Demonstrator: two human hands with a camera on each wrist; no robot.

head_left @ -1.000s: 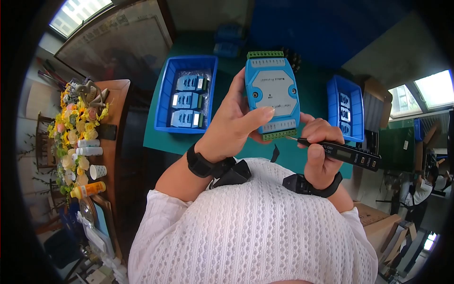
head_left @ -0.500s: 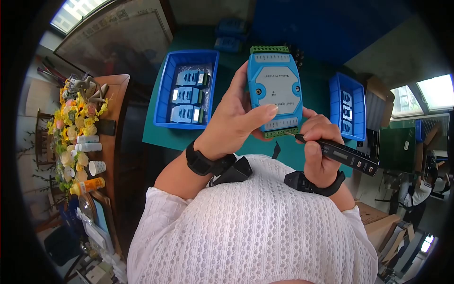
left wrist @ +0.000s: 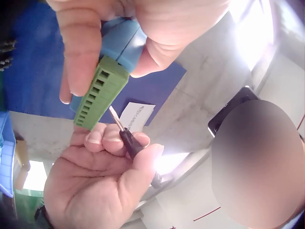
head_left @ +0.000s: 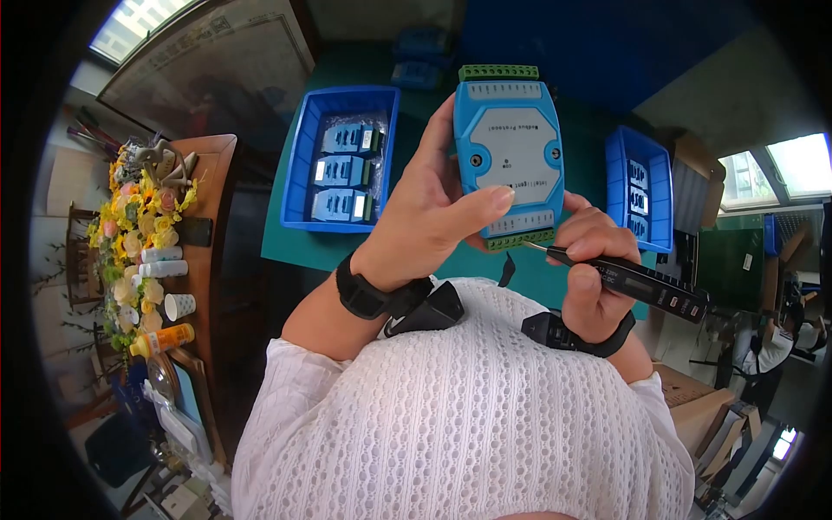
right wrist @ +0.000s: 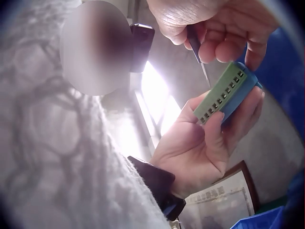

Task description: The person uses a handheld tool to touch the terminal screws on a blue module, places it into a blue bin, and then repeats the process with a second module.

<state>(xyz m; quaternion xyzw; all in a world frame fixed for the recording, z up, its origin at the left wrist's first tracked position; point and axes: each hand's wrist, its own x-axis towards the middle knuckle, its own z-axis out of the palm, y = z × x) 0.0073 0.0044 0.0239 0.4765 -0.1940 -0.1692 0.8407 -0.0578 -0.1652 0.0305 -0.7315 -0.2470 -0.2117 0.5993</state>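
Observation:
My left hand grips a blue module with a pale label, its thumb across the lower face. A green terminal block runs along the module's near end, and another green block along the far end. My right hand holds a black voltage tester screwdriver between thumb and fingers. Its thin metal tip points at the near terminal block, right at its side in the left wrist view. In the right wrist view the row of square openings on the green block shows.
On the green table a blue bin with several blue modules stands to the left. Another blue bin with modules is at the right. More blue items lie at the back. A wooden table with flowers is far left.
The module and both hands have shifted slightly to the right and farther from the body. The screwdriver has stayed by the near terminal block, and both grips look the same.

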